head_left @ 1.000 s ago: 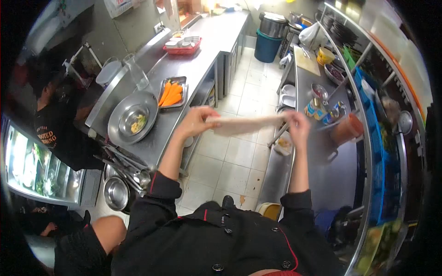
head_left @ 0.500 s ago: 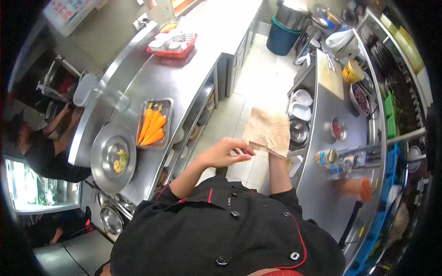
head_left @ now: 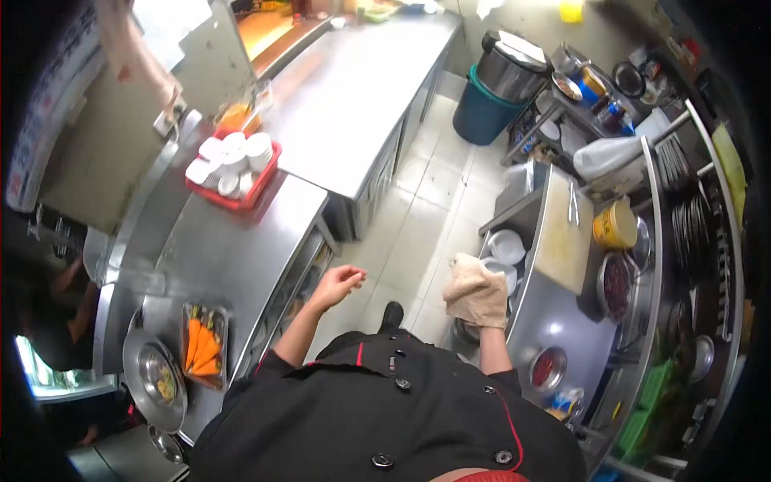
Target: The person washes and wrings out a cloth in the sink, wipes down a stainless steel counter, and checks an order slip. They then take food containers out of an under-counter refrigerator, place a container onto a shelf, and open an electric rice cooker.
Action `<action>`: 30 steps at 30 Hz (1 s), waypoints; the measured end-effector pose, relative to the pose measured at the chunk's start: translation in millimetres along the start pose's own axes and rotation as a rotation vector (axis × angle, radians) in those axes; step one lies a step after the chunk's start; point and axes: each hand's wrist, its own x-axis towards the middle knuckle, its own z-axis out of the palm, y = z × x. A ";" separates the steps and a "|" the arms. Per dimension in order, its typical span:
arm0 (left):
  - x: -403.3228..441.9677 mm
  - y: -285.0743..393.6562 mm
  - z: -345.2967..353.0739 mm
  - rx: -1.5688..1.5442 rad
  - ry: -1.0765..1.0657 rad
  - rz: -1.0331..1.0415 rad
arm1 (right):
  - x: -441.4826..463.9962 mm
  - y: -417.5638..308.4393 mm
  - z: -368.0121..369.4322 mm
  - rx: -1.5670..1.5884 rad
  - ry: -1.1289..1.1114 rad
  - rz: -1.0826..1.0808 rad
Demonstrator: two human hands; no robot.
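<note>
My left hand hangs over the tiled floor. Its fingers are loosely bent, with nothing seen in them. A beige cloth is draped over and bunched around my right hand; the cloth hides the fingers, and only the wrist shows plainly. Close by the cloth, white dishes sit on a shelf under the right counter. On the left counter lies a clear tray of carrots, beside a wide metal bowl with some yellowish food inside.
A red basket of white cups stands on the left counter. The right counter carries a cutting board, a yellow tub and bowls of dark red food. A teal bin stands at the aisle's far end. Another person is at far left.
The view has shifted forward along the aisle. The cloth has gone from hanging flat to bunched around my right hand. My left hand has moved away from it, to the left.
</note>
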 end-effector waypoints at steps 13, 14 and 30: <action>160.9 59.7 -68.5 -0.255 0.504 -0.070 | 448.6 5.5 -137.9 -0.630 0.236 -0.353; 190.3 72.8 -78.3 -0.282 0.538 -0.066 | 479.8 10.6 -142.6 -0.528 0.240 -0.325; 541.8 287.0 -119.5 0.020 0.789 0.063 | 825.2 151.5 -106.9 -1.353 -0.411 -0.269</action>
